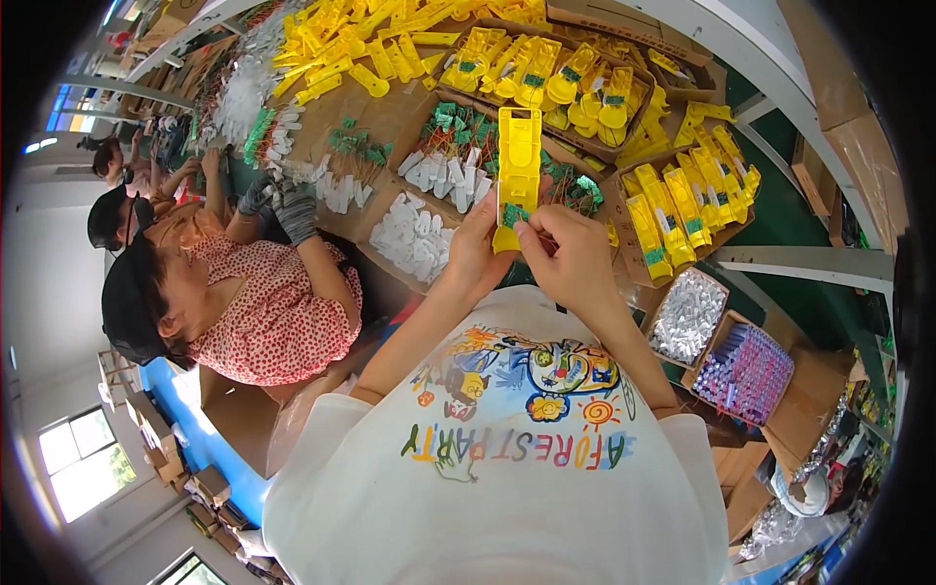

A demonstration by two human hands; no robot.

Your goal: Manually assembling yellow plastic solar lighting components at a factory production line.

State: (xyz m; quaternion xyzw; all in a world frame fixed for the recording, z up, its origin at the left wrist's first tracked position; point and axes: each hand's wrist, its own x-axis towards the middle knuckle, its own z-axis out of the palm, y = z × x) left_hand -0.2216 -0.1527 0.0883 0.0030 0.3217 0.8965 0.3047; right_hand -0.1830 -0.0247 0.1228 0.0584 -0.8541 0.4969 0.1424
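Both hands are raised at frame centre over the desk (390, 117). My left hand (475, 255) grips the lower end of a long yellow plastic casing (518, 166), thumb and fingers closed on its edge. My right hand (575, 261) pinches a small green circuit board (513, 215) against the casing's bottom end, fingertips pressed together on it.

Judgement: the casing looks rigid, light and smooth, a moulded shell, so a side grip near the lower end seems the steadiest hold. The green board looks thin and stiff, probably fragile; best taken by its edges.

Just beyond, centre frame: a cardboard tray (390, 195) with white plastic pieces (414, 239) and loose green boards (458, 127).

Right of centre: a box of assembled yellow units (673, 210) with green labels. Lower right: a box of small clear packets (687, 317) and a box of purple tubes (749, 375).

Upper frame: a pile of loose yellow casings (341, 49).

Left of frame: a co-worker in a red-dotted top (263, 322), wearing grey gloves.
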